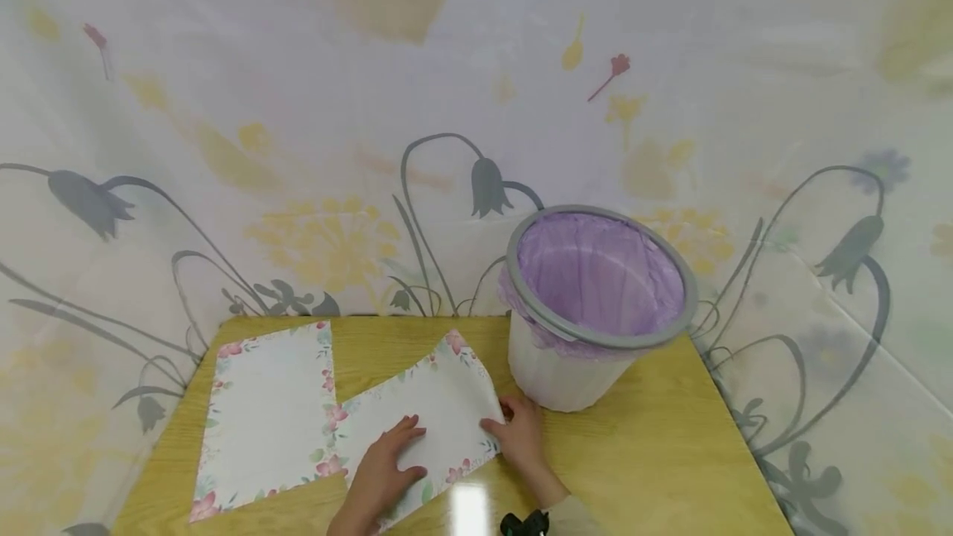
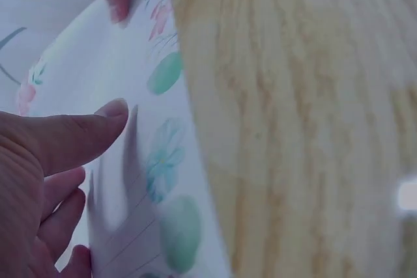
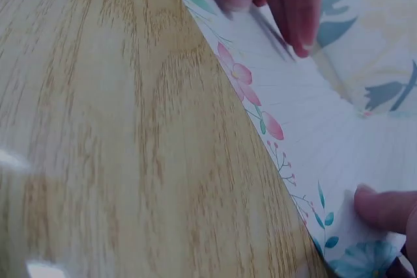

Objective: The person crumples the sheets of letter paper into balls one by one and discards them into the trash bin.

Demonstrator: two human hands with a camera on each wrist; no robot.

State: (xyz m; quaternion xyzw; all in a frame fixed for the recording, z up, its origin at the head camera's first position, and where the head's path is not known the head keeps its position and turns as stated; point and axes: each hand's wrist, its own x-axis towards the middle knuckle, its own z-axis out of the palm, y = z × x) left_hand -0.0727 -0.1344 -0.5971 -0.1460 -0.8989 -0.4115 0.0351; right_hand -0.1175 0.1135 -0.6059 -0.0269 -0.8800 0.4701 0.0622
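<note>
A sheet of paper with a floral border (image 1: 439, 404) lies aslant on the table, its right end curving upward. My right hand (image 1: 524, 439) pinches that right edge, thumb on top and the other fingers partly hidden behind it. In the right wrist view the thumb (image 3: 388, 210) presses close to a blue flower at the corner. Over the sheet's near part is my left hand (image 1: 383, 466), fingers spread and extended. The left wrist view shows its thumb (image 2: 81, 138) above the paper, casting a shadow on faint ruled lines.
Another flower-bordered sheet (image 1: 268, 412) lies flat at the left, its right edge meeting the first sheet. Behind my right hand stands a white bin (image 1: 547, 375) with a grey rim and a purple liner (image 1: 596, 271). A flower-printed curtain (image 1: 462, 64) hangs behind the wooden table (image 1: 640, 453).
</note>
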